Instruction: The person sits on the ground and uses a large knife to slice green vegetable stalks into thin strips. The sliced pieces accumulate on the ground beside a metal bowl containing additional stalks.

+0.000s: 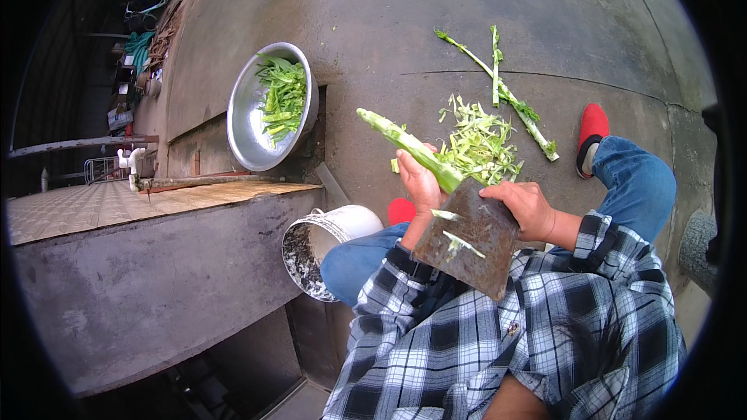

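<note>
My left hand (421, 183) is closed round a pale green celtuce stem (401, 138), its far end pointing up and left. In my right hand (527, 208) is a cleaver with a wide, dark, stained blade (475, 237). The blade lies over the near end of the stem and hides it. A few pale strips of peel stick to the blade. On the ground just beyond my hands lies a heap of green peelings (478, 140). Two long celtuce stalks (510, 97) with leafy tips lie crossed past the heap.
To the left, a metal basin (243, 120) holds cut green leaves and stems. By my left knee a white bucket (354, 222) lies tilted, with residue inside. A grey concrete wall (156, 280) runs along the left, below a white tap (134, 163). My red shoes (594, 124) rest on the concrete floor.
</note>
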The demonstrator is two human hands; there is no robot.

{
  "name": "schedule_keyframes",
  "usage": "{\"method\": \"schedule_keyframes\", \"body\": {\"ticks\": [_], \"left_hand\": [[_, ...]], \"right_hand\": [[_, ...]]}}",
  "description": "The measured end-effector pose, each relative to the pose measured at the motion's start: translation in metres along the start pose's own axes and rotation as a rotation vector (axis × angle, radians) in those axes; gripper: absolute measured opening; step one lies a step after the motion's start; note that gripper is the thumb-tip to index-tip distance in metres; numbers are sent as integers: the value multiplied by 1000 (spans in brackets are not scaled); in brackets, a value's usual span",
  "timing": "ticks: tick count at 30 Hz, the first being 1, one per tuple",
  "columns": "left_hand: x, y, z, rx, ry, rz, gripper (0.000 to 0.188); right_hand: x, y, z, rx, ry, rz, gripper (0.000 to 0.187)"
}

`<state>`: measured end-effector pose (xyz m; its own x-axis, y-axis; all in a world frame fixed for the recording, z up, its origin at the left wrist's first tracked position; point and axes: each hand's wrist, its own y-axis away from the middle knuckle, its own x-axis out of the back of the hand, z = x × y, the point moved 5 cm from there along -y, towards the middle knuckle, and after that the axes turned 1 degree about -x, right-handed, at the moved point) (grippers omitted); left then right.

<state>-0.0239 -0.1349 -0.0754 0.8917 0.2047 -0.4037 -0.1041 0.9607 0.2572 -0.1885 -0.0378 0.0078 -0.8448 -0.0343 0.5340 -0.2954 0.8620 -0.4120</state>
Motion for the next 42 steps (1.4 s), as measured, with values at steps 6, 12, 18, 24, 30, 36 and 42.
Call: {"method": "schedule_keyframes", "body": {"ticks": [6,12,18,24,30,36,42], "left_hand": [[2,-3,-1,-86,-20,67,43],[4,1,5,-30,-157,145,38],[-6,13,21,-91,-369,225,40],[-2,4,14,-79,-398,276,40],[-4,7,-3,255,-186,109,39],[-5,13,2,60,-243,225,41],[14,-1,-22,101,-203,193,42]], "right_hand": [[0,0,2,-58,-28,-28,56],[-1,-1,3,-96,-73,10,59],[-9,1,12,-442,-219,-95,64],[-7,-8,10,-262,-184,-24,68],[-10,-9,13,-111,-90,-6,68],[-14,-9,18,-263,-178,25,68],[-11,-10,22,-225,168,-169,66]]}}
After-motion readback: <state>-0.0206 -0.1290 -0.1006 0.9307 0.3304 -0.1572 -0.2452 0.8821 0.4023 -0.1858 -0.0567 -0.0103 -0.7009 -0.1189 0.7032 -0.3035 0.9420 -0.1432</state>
